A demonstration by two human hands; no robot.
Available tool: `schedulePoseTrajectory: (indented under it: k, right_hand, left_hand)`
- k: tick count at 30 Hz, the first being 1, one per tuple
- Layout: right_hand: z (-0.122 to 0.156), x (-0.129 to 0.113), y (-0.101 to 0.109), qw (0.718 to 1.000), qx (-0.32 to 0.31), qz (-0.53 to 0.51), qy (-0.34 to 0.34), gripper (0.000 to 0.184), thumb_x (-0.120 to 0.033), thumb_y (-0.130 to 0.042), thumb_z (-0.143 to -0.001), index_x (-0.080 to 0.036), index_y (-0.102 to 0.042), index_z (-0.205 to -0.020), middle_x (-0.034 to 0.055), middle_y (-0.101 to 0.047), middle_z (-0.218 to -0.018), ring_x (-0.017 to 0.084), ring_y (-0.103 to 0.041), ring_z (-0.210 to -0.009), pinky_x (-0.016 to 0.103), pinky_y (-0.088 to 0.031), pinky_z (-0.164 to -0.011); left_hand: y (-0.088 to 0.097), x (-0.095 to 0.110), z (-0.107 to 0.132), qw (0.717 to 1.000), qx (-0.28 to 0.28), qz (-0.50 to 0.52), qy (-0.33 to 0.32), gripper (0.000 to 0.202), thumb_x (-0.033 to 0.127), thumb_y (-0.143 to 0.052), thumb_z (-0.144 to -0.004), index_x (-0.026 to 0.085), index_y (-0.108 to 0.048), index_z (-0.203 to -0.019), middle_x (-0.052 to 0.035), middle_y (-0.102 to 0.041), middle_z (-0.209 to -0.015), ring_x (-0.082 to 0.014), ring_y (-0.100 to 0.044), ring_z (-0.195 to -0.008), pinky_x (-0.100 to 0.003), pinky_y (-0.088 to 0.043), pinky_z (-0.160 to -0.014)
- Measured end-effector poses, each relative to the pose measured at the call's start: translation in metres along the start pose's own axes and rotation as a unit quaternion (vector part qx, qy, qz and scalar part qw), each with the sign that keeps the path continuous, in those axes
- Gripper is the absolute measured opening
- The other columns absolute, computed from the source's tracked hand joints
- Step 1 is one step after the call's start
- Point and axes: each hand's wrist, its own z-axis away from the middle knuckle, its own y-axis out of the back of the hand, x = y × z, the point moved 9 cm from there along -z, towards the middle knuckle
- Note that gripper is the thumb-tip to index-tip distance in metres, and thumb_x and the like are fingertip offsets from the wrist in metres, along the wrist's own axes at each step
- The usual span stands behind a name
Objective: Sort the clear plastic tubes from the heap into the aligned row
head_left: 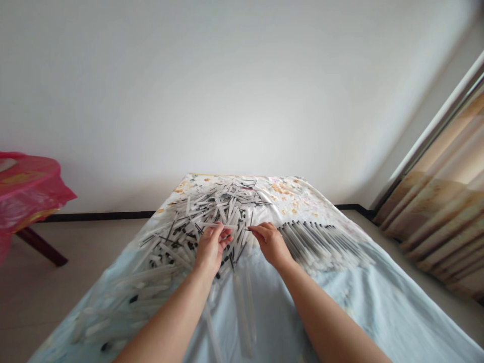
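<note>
My left hand is closed on a translucent white tube that looks like a pen barrel and points toward the right. Facing it, my right hand pinches a thin black stick like a pen refill, its end a short way from the tube. Under and behind my left hand spreads a loose heap of white tubes and black pieces. To the right of my right hand lies a neat row of tubes with dark ends, side by side.
The table wears a light blue and flowered cloth. More tubes lie scattered at its near left. A red-covered stool or small table stands at the left, a curtain hangs at the right, and a white wall rises behind.
</note>
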Motion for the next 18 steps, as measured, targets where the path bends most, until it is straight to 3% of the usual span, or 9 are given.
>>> schedulePoseTrajectory:
  k: [12, 15, 18]
  right_hand:
    - [-0.001, -0.014, -0.002, 0.998, -0.029, 0.044, 0.028, 0.024, -0.021, -0.047, -0.082, -0.025, -0.061, -0.102, 0.0058, -0.063, -0.081, 0.019, -0.052, -0.081, 0.032, -0.042, -0.075]
    - [0.000, -0.030, 0.002, 0.996, -0.041, -0.002, 0.076, 0.038, -0.014, -0.043, -0.081, -0.024, -0.050, -0.117, 0.0062, -0.062, -0.094, 0.019, -0.052, -0.090, 0.033, -0.043, -0.079]
    - [-0.002, -0.037, 0.027, 0.994, 0.029, -0.034, 0.096, 0.047, -0.013, -0.040, -0.080, -0.024, -0.038, -0.126, 0.0068, -0.051, -0.116, 0.019, -0.044, -0.108, 0.036, -0.037, -0.091]
  left_hand:
    - [-0.014, -0.013, 0.014, 0.998, -0.036, -0.043, 0.018, 0.026, 0.022, -0.070, -0.058, 0.014, -0.054, -0.078, -0.0016, -0.063, -0.067, -0.0164, -0.062, -0.066, -0.027, -0.049, -0.057]
    - [-0.015, -0.016, 0.014, 0.999, -0.039, -0.012, 0.033, 0.021, 0.018, -0.068, -0.060, 0.014, -0.054, -0.076, -0.0017, -0.064, -0.065, -0.0159, -0.063, -0.065, -0.028, -0.050, -0.059]
    - [-0.007, -0.015, 0.009, 0.999, -0.015, 0.027, 0.041, 0.015, 0.013, -0.064, -0.062, 0.014, -0.055, -0.075, -0.0022, -0.064, -0.064, -0.0147, -0.063, -0.064, -0.025, -0.051, -0.059]
